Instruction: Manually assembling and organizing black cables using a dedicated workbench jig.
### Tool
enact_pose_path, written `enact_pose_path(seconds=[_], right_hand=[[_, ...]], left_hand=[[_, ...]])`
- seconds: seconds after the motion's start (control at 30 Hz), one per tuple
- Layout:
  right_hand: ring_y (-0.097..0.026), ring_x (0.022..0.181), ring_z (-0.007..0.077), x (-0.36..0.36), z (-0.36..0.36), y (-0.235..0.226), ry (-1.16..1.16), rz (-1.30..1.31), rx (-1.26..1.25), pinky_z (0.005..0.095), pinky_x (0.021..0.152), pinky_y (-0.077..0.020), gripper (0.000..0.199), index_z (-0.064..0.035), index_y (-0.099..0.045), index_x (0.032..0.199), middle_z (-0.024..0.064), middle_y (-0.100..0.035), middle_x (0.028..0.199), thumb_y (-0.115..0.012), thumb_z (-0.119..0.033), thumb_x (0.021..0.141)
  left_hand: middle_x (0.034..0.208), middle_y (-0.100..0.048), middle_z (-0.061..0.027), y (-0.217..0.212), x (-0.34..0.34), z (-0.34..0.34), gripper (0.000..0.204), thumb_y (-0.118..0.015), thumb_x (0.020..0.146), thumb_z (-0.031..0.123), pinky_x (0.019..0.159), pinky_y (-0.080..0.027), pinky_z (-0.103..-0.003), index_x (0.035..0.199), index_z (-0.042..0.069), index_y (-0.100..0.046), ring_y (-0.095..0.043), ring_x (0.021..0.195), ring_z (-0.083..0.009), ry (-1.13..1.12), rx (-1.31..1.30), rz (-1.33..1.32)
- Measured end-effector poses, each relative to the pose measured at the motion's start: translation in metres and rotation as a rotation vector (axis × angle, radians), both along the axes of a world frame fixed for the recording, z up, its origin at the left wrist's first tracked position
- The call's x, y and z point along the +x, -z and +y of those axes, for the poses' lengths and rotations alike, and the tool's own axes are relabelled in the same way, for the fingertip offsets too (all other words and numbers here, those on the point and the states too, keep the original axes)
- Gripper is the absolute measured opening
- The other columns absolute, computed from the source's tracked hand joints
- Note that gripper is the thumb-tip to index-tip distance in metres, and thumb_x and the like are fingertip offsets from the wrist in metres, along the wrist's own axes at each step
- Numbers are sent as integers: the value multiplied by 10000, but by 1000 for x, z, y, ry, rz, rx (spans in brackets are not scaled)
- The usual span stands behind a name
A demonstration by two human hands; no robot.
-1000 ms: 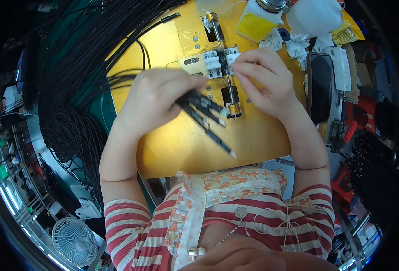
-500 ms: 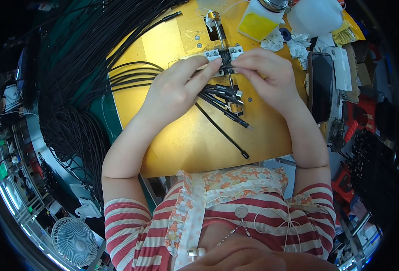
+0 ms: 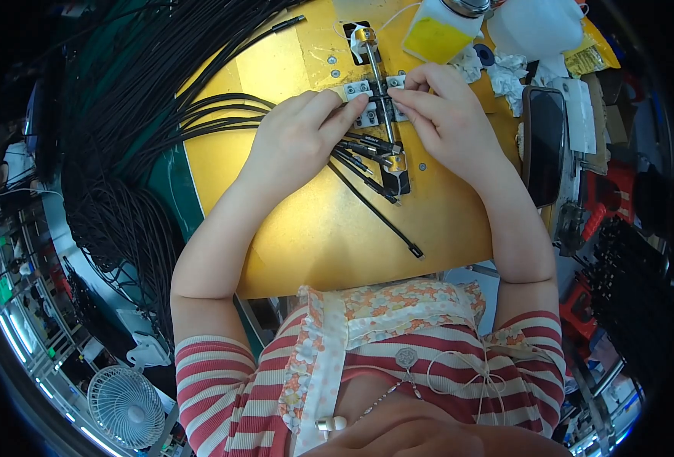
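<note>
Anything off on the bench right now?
Mild clutter only: crumpled white paper lies loose beside the phone, looking like discarded scrap. One black cable end juts toward the near edge of the golden plate, apart from the others by the left hand. No obvious spill or breakage.

In front of me spreads a gold-coloured worktop (image 3: 337,255), brightly lit toward its left, with a green surface (image 3: 175,186) beyond that edge. Down to my left is a round white fan (image 3: 127,407); past it, metal shelving (image 3: 43,335) and glowing strip lights (image 3: 8,329). Red plastic stools (image 3: 579,311) show on my right.
</note>
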State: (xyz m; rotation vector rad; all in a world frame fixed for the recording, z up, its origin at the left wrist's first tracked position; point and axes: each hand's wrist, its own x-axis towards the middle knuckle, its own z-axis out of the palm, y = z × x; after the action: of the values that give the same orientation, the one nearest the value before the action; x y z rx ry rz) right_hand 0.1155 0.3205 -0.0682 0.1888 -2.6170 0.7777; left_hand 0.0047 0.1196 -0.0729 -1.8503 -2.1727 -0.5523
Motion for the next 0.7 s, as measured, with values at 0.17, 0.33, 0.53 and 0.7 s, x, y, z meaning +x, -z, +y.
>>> enact_pose_path(seconds=[0.17,0.33,0.53,0.7], right_hand=[[-548,849,238,5,1,-5,-34,31,86,338,737,-466,116,-25,-655,896,71,-540,875,-657,-33,781],[-550,828,244,10,-4,-19,-219,-45,-26,339,719,-470,199,-39,-627,913,74,-537,867,-676,-23,721],[-589,732,241,10,-3,-15,-283,124,-153,329,629,-483,177,-38,-636,871,66,-587,822,-706,-9,711],[-606,731,240,9,-2,-12,-264,130,-168,323,623,-491,139,-30,-651,865,69,-610,827,-693,3,737]], left_hand=[[877,-540,-58,-1,2,1,468,-647,656,10,638,-486,-306,1121,61,-626,-577,770,-203,-16,5,-71],[912,-546,-65,-6,4,1,550,-680,592,5,697,-485,-336,1135,58,-611,-573,810,-229,-26,-15,-146],[953,-581,-69,-5,3,2,521,-674,595,12,728,-483,-343,1112,50,-621,-581,830,-237,-14,40,-98],[943,-603,-65,-2,4,3,481,-660,611,6,732,-485,-333,1090,49,-635,-589,836,-229,-26,63,-43]])
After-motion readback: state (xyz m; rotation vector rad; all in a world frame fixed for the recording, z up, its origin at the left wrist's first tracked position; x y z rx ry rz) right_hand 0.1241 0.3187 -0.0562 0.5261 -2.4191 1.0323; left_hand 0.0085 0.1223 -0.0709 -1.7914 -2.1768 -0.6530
